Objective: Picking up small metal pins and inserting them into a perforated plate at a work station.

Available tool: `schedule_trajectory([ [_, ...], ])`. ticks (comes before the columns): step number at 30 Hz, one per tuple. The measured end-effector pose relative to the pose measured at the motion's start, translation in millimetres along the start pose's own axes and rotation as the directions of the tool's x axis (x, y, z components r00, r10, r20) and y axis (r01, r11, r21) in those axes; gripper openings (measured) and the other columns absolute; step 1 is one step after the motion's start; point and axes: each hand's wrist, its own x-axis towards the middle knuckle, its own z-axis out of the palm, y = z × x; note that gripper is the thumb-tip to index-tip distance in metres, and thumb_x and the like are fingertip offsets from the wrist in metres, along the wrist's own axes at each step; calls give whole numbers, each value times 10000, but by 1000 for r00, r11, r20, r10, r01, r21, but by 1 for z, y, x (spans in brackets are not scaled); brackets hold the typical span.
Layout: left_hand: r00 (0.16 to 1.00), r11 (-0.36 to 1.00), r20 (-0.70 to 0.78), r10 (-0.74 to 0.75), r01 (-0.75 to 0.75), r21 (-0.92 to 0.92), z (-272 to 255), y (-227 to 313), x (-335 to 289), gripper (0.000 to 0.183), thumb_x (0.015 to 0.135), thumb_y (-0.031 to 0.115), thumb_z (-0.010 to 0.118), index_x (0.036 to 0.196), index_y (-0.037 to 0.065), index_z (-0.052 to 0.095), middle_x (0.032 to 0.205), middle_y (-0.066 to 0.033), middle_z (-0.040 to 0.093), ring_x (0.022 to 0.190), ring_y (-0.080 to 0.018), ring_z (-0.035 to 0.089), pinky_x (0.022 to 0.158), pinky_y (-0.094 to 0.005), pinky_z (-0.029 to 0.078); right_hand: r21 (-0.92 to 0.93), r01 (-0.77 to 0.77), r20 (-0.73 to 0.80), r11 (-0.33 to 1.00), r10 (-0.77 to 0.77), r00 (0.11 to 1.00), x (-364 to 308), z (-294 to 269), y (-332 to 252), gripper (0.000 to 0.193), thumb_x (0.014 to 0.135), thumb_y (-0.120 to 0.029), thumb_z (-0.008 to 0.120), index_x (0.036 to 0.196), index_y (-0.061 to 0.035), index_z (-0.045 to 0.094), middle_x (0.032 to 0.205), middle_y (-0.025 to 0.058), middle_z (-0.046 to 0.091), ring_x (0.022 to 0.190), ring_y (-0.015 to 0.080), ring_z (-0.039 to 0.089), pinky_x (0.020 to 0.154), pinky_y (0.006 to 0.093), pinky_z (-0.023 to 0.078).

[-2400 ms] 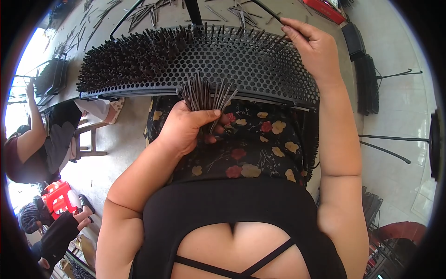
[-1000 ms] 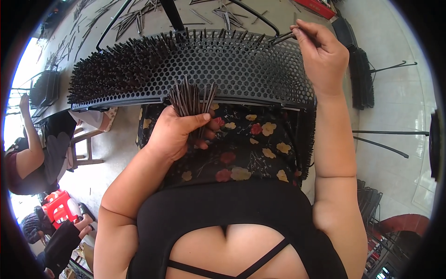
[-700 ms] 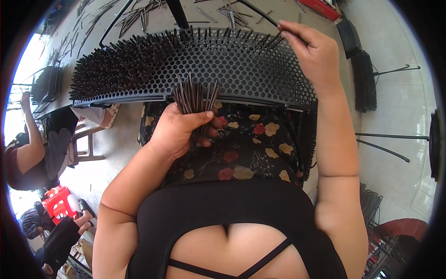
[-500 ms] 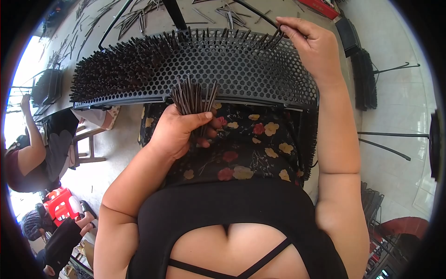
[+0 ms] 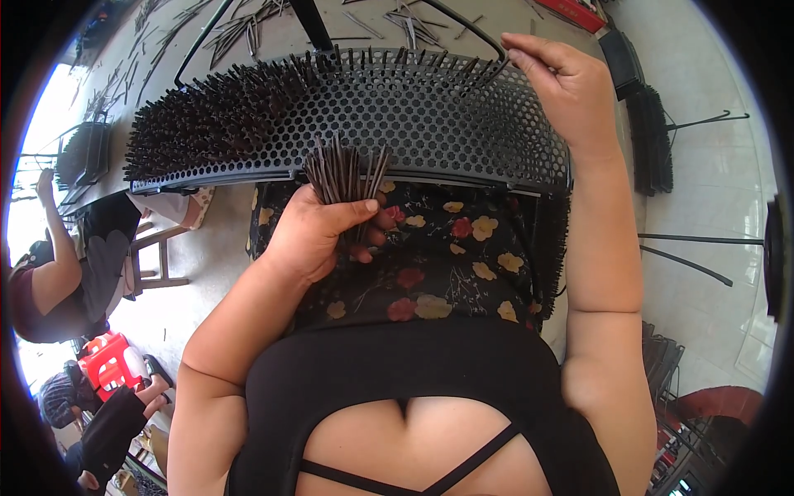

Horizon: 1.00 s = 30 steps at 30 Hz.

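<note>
A curved black perforated panel lies across in front of me. Dark thin strips stand thickly in its holes on the left, and a sparser row runs along the far edge. My left hand is closed around a bundle of thin dark strips, held upright at the panel's near edge. At the far right edge, my right hand pinches a thin dark strip between thumb and fingertips. The strip's lower end is hard to make out against the panel.
Loose dark strips lie scattered on the floor beyond the panel, around a black metal leg. To the right stands another bristled panel. On the left are a co-worker, a wooden stool and a red stool.
My right hand has shifted slightly to the right, still pinching. The left hand with its bundle stays in place.
</note>
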Motion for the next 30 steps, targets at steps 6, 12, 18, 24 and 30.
schedule_trajectory([
  [6,999,999,19,36,-36,16,3,0,-2,161,898,79,639,1041,7,627,867,-120,704,675,-178,666,515,-280,525,15,-118,-3,993,118,993,-13,5,-16,147,849,-124,725,978,-57,750,898,77,744,783,152,702,714,262,534],
  [12,982,990,142,124,-132,42,18,9,-6,176,899,77,652,1062,15,626,875,-103,705,698,-153,663,515,-261,525,606,-569,471,557,325,820,-43,25,-94,272,824,-36,745,1083,-10,665,898,57,712,812,92,664,721,221,529],
  [18,971,985,175,164,-170,20,28,14,-6,199,901,72,653,1085,6,616,883,-109,704,708,-156,667,507,-258,523,688,-645,515,331,403,756,-50,30,-101,227,827,4,731,1033,0,635,895,48,697,816,82,656,725,206,520],
  [24,982,994,159,102,-108,29,20,15,-5,203,906,81,646,1079,-16,607,886,-132,707,684,-168,670,481,-253,509,794,-439,219,420,476,852,-43,16,-79,192,860,15,696,1038,6,625,879,101,716,763,130,688,596,247,558],
  [30,994,997,92,-50,55,-55,4,6,7,169,894,109,639,1014,-11,640,854,-154,700,641,-214,668,444,-286,453,482,-44,-364,875,245,899,-26,-6,6,163,868,58,691,1011,16,624,926,102,718,826,130,694,716,224,567],
])
